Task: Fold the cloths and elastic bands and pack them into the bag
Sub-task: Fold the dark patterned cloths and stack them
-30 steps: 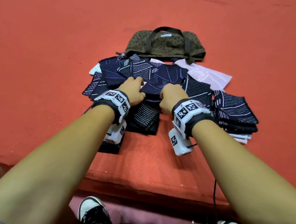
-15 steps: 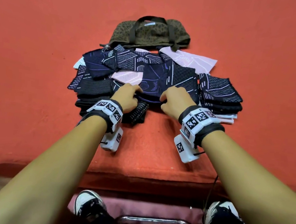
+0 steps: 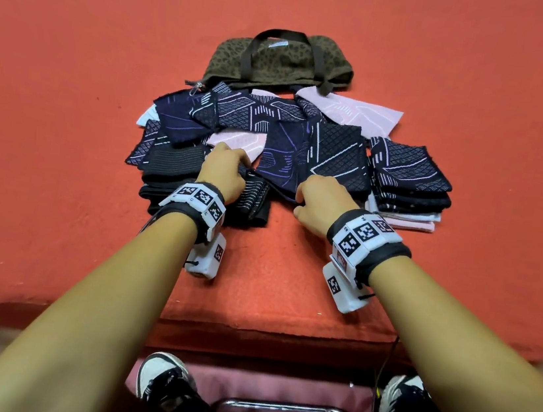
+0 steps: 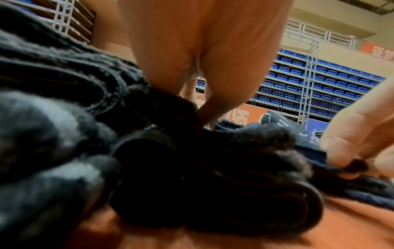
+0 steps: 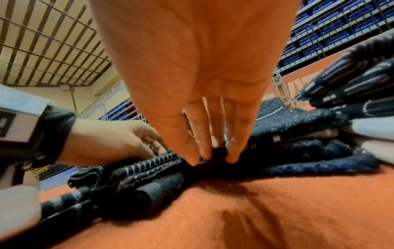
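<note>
Both hands pinch the near edge of one navy patterned cloth (image 3: 288, 170) on the orange felt table (image 3: 68, 110): left hand (image 3: 221, 173) at its left corner, right hand (image 3: 324, 202) at its right. Folded dark cloths (image 3: 410, 186) are stacked at right; loose cloths lie behind; the olive leopard-print bag (image 3: 282, 62) lies farthest.

Dark patterned cloths (image 3: 322, 150) lie heaped before the flat brown bag (image 3: 281, 65), folded stack (image 3: 410, 186) at right.
</note>
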Tool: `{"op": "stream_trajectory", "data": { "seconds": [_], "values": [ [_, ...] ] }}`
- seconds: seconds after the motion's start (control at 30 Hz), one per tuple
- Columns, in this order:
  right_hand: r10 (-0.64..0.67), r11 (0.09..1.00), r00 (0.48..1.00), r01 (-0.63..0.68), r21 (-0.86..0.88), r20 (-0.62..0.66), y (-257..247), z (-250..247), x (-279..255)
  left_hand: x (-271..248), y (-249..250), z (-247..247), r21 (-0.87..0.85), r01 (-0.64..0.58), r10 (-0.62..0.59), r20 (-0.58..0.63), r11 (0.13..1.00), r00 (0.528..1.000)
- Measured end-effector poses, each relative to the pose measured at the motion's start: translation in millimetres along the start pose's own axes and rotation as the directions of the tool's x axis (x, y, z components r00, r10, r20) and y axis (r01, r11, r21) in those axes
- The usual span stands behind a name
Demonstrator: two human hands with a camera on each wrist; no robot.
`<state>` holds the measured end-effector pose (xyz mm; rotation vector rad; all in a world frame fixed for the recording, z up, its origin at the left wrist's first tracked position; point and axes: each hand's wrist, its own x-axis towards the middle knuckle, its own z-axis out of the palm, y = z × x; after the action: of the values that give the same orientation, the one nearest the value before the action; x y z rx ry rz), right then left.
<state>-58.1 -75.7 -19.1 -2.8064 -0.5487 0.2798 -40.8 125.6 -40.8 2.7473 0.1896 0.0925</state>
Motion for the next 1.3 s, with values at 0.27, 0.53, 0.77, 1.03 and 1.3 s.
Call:
{"op": "stream_trajectory", "data": {
  "seconds": [0.27,0.53,0.77,1.03,1.3],
  "values": [
    [-0.002,0.999,0.999,0.003,0.044,-0.038,-7.0,-15.6,-2.7,2.3,4.0,5.1,0.046,-0.074,0.067,0.148,0.996,0.987],
    [-0.097,0.986,0.988,0.112,0.124,-0.124,-16.2,-29.9,-5.7,2.8,3.2,10.1,0.041,-0.079,0.072,0.151,0.996,0.986],
    [0.003,0.990,0.995,0.011,0.142,-0.096,-2.4,-16.5,-11.3,5.3,6.2,7.3,-0.082,-0.119,0.122,0.037,0.990,0.992],
    [0.034,0.989,0.995,-0.020,0.148,-0.090,3.1,-7.3,-8.3,-2.9,30.4,-3.5,-0.308,-0.234,0.264,0.059,0.922,0.963],
    [0.050,0.997,0.996,-0.045,0.068,-0.076,8.5,-12.4,-6.1,-8.4,31.3,-2.6,-0.483,-0.101,0.238,0.231,0.870,0.944]
  ]
}}
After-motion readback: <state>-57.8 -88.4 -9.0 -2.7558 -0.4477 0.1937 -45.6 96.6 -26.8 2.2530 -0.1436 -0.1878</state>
